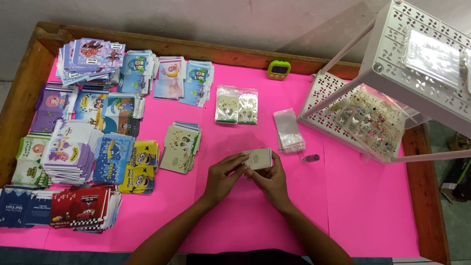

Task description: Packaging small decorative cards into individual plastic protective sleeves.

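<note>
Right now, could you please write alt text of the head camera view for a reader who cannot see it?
The left hand and right hand hold a small pale card together above a pink table. Stacks of colourful cards cover the table's left side, and a white perforated rack stands at the right.

Over the pink tabletop, the left hand and right hand together hold a small pale green card by its edges. A stack of matching green cards lies near the left hand, clear plastic sleeves near the right, and a white perforated rack stands beyond.
</note>
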